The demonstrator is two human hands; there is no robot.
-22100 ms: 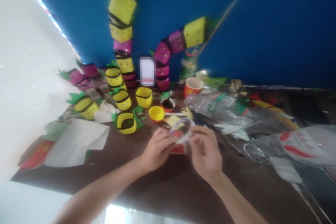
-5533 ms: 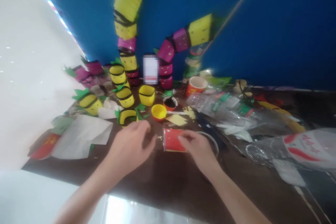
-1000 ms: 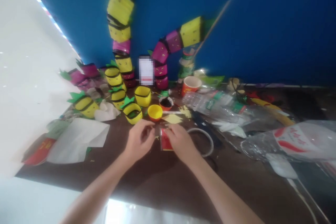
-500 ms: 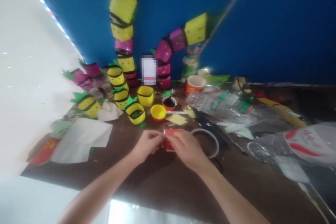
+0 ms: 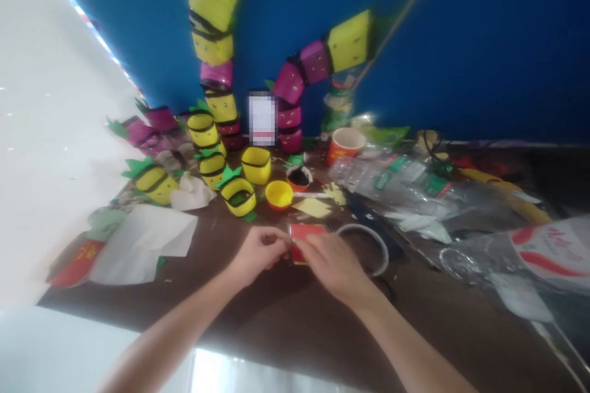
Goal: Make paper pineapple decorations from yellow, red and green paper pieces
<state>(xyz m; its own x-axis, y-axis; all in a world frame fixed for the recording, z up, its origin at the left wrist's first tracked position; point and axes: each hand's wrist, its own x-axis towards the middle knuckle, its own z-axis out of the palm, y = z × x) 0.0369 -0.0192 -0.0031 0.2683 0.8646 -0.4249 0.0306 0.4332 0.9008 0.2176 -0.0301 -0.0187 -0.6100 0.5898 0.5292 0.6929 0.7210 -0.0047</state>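
Brown table (image 5: 258,325) against a deep blue wall (image 5: 483,43)

The wall is plain, darkening toward the upper right, with a thin pale line (image 5: 544,145) along part of its foot. A narrow striped strip (image 5: 86,21) slants down its left edge, beside a white expanse (image 5: 50,135) dotted with small light spots, wall or floor hard to tell. The table is dark and runs back to the wall; below its near edge spreads a pale, shiny surface (image 5: 69,344) with a bright glare (image 5: 214,371) at the bottom
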